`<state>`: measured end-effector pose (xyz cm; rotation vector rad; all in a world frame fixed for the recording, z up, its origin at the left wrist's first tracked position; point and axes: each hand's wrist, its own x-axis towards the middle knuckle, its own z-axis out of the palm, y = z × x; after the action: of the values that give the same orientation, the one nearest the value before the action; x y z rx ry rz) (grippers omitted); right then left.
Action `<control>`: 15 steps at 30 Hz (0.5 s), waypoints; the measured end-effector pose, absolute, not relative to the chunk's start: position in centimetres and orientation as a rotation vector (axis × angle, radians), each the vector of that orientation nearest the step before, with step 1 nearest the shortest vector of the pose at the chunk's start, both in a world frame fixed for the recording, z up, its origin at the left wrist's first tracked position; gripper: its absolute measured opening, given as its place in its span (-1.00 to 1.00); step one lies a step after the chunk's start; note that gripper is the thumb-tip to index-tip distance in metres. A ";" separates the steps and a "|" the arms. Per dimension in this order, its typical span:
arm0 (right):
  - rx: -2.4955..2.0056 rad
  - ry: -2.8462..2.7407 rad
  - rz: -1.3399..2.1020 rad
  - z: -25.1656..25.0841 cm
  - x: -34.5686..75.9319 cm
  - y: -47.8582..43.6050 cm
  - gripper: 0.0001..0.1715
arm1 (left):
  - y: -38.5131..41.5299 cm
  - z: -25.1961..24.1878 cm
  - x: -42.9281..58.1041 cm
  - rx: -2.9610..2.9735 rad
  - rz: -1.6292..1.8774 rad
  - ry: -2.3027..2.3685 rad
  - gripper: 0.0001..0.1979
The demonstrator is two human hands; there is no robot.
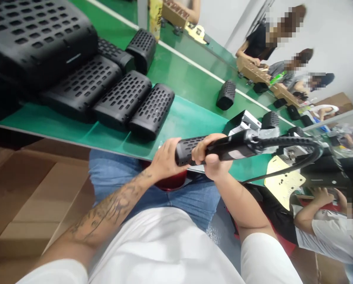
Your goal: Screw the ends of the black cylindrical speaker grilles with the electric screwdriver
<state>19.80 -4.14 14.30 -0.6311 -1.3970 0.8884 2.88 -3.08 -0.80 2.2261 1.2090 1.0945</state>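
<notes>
My left hand [167, 159] is wrapped around one end of a black perforated housing [188, 146], which lies on its side at the table's front edge. In my right hand [213, 156] is a black corded electric screwdriver [234, 146], tilted, with its thick cable running off to the right. The screwdriver's front end points toward the housing; its tip is hidden by my fingers, so I cannot tell whether it touches. Several similar black perforated housings [153, 110] stand in a group on the green table [191, 114] to the left of my hands.
A larger stack of black housings [46, 43] fills the left. Farther right are a single housing [226, 94], a yellow plate [284, 181] and the cable [291, 141]. Co-workers sit along the far side, and one person [327, 228] is close on my right. Cardboard [31, 197] lies below left.
</notes>
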 end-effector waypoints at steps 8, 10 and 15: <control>-1.043 -1.029 0.185 18.5 36.2 1.1 -0.33 | -14.9 -3.4 7.0 2.603 1.077 0.754 -0.09; -1.082 -0.972 0.107 17.4 39.3 3.2 -0.32 | -12.2 -1.5 7.5 2.714 0.980 0.390 -0.20; -1.106 -1.145 0.156 14.8 41.3 4.7 -0.23 | -0.4 6.9 8.4 2.858 0.535 0.547 0.01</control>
<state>41.29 4.69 14.78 -1.1061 -1.1450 0.1558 8.43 -0.41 6.90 2.8584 0.5468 0.5354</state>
